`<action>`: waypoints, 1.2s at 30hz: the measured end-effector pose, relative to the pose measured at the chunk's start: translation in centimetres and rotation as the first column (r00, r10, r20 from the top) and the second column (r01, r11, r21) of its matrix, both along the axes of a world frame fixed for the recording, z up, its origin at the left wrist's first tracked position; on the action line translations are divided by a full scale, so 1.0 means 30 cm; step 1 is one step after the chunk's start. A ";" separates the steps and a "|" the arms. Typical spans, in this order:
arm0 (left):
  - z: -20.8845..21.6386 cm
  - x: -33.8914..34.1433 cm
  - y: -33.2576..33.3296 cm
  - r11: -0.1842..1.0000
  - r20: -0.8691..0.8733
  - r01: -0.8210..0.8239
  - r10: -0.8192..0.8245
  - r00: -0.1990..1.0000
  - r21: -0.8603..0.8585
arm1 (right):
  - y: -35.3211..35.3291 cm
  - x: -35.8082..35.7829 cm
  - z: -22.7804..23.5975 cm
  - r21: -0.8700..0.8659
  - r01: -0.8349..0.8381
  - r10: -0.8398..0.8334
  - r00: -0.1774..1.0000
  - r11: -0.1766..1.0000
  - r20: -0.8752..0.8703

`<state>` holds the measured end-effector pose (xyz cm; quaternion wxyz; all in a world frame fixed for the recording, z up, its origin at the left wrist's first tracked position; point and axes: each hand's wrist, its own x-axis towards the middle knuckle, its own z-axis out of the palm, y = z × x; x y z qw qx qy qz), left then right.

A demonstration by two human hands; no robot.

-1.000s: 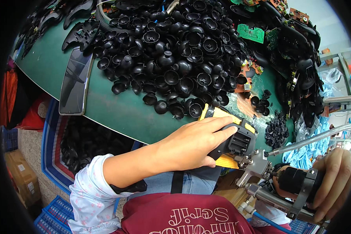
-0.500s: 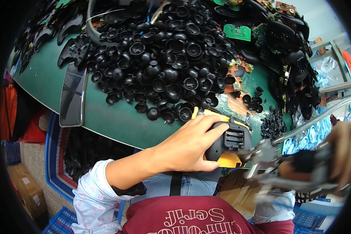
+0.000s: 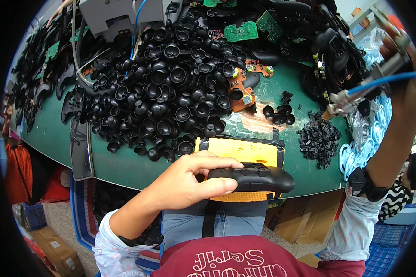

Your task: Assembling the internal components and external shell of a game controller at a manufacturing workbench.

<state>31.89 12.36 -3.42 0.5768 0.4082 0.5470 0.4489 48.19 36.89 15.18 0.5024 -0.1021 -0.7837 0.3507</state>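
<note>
My left hand (image 3: 185,180) grips a black game controller (image 3: 266,179) by its left end, thumb in front and fingers behind. The controller is held edge-up above a yellow textured pad (image 3: 245,150) with black tape along its borders, at the table's near edge. At the far right, my raised right hand (image 3: 414,57), partly blurred, is closed around a silver metal tool (image 3: 341,102) with a blue hose. The tool's tip points down beside a pile of small black plastic pieces (image 3: 320,141). Its exact kind is unclear.
A large heap of black cup-shaped parts (image 3: 171,92) covers the green table (image 3: 125,171). Orange circuit boards (image 3: 240,94), a green board (image 3: 241,31) and black controller shells (image 3: 330,39) lie around it. A phone-like slab (image 3: 81,152) rests at the left edge. A grey box (image 3: 120,21) stands behind.
My left hand has tipped the controller from its battery side facing up to edge-up. My right hand and tool have swung from the lower right to the upper right. The view has shifted.
</note>
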 end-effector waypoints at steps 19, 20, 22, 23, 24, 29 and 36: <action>-0.125 0.220 0.033 0.796 0.097 -0.464 0.466 0.880 0.389 | -0.421 0.163 -0.746 -0.593 -0.149 0.237 0.969 0.791 0.073; -0.123 0.220 0.053 0.750 0.031 -0.464 0.511 0.859 0.471 | -0.418 0.149 -0.742 -0.588 -0.112 0.184 0.981 0.801 0.064; -0.134 0.214 0.055 0.745 0.066 -0.531 0.555 0.829 0.403 | -0.414 0.128 -0.746 -0.499 -0.007 0.114 0.976 0.866 0.184; -0.114 0.203 0.039 0.741 0.067 -0.555 0.576 0.814 0.378 | -0.425 0.107 -0.751 -0.528 -0.032 0.127 0.982 0.848 0.143; -0.109 0.197 0.039 0.740 0.076 -0.576 0.590 0.804 0.347 | -0.431 0.090 -0.761 -0.553 -0.046 0.129 0.985 0.832 0.112; -0.093 0.209 0.056 0.748 0.134 -0.566 0.558 0.819 0.347 | -0.463 0.093 -0.773 -0.633 -0.101 0.097 0.994 0.767 -0.041; 0.236 -0.094 -0.215 0.966 -0.621 0.134 0.034 0.783 0.222 | -0.253 0.382 -0.551 -0.069 -0.227 0.231 0.840 0.971 0.492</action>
